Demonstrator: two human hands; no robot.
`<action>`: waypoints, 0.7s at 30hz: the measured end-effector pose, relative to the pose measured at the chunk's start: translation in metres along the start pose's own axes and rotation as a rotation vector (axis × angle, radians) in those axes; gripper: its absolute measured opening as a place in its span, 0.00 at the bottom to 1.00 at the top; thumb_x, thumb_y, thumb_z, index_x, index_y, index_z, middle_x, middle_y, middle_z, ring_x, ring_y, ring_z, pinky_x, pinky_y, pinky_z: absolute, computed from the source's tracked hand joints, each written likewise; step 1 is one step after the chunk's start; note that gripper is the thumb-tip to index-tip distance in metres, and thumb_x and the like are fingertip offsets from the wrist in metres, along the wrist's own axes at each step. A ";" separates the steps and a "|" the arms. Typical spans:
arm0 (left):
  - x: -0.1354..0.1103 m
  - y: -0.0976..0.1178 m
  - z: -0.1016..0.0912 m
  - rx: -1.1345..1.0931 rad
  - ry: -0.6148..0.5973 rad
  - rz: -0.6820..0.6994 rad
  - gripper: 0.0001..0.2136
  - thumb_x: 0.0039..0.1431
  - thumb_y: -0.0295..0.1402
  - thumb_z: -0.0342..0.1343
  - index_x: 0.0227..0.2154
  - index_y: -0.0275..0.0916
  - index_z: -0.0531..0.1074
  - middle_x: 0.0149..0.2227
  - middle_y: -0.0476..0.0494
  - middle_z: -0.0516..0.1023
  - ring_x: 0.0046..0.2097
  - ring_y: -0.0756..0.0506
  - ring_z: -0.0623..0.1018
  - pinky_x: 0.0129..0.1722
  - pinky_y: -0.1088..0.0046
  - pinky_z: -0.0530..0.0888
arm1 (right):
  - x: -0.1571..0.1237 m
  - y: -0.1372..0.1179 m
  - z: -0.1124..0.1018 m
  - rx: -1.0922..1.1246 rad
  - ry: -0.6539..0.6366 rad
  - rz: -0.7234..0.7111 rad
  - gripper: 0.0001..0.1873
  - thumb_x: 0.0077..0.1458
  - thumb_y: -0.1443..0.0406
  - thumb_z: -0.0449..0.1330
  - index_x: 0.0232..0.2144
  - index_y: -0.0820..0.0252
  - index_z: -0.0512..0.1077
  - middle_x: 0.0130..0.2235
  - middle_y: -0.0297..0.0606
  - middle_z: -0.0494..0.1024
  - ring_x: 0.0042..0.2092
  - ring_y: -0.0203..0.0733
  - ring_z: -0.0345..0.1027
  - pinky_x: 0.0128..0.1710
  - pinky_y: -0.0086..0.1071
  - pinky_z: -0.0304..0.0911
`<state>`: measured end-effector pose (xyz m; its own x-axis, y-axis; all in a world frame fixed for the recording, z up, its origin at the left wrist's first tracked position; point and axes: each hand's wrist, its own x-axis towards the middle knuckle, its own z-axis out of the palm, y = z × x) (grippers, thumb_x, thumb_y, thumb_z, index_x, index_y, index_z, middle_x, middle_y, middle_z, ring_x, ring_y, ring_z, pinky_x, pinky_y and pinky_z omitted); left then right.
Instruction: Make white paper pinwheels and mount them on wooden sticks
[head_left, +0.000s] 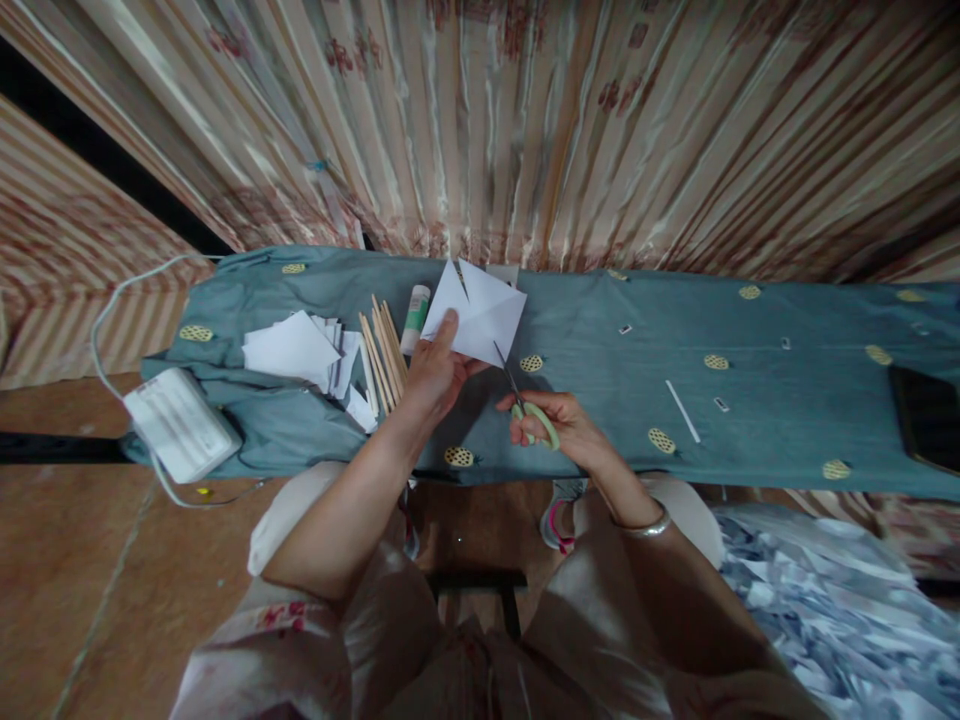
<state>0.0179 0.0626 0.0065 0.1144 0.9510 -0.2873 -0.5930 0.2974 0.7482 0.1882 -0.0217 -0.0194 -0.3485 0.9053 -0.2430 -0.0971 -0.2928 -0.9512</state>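
Note:
My left hand (435, 375) pinches the lower left edge of a folded white paper sheet (480, 310), holding it up over the blue-green cloth. My right hand (559, 425) grips green-handled scissors (525, 400), fingers through the loops. The blades point up and left, and their tips touch the paper's lower right edge. Both hands hover above the near edge of the cloth-covered table (750, 380).
A pile of white paper pieces (300, 355), a bundle of wooden sticks (382, 350) and a glue stick (414, 318) lie to the left. A white power strip (180, 422) rests on the table's left corner. A thin paper strip (682, 410) and a dark phone (926, 415) lie right.

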 end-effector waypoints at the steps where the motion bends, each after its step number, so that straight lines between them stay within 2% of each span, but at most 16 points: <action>1: 0.000 0.000 0.000 -0.004 -0.001 -0.001 0.10 0.58 0.40 0.63 0.36 0.39 0.74 0.31 0.43 0.81 0.40 0.41 0.82 0.38 0.64 0.81 | 0.000 0.000 0.000 -0.004 0.003 -0.003 0.31 0.43 0.44 0.70 0.40 0.62 0.77 0.23 0.31 0.75 0.24 0.31 0.65 0.25 0.26 0.61; 7: -0.005 0.005 0.006 0.004 0.036 -0.027 0.06 0.63 0.36 0.58 0.36 0.40 0.74 0.33 0.43 0.81 0.43 0.43 0.82 0.38 0.67 0.81 | 0.000 -0.002 0.000 -0.017 0.000 -0.007 0.28 0.44 0.46 0.70 0.39 0.61 0.77 0.23 0.31 0.74 0.24 0.31 0.65 0.25 0.27 0.63; 11: -0.007 0.007 0.009 0.006 0.087 -0.054 0.06 0.62 0.37 0.59 0.34 0.40 0.74 0.32 0.43 0.81 0.43 0.43 0.82 0.37 0.67 0.81 | -0.001 -0.003 0.002 0.009 0.017 0.011 0.28 0.42 0.46 0.71 0.38 0.61 0.78 0.23 0.30 0.74 0.24 0.31 0.65 0.26 0.28 0.64; 21: -0.008 0.005 0.008 -0.002 0.046 -0.029 0.08 0.66 0.34 0.54 0.35 0.36 0.73 0.30 0.42 0.81 0.41 0.42 0.83 0.40 0.64 0.81 | -0.001 -0.005 0.001 0.026 -0.008 0.020 0.27 0.42 0.47 0.71 0.38 0.60 0.78 0.24 0.30 0.74 0.25 0.31 0.65 0.28 0.28 0.65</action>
<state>0.0205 0.0577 0.0174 0.0948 0.9368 -0.3367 -0.5915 0.3250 0.7379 0.1876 -0.0213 -0.0145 -0.3582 0.8966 -0.2602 -0.1139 -0.3186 -0.9410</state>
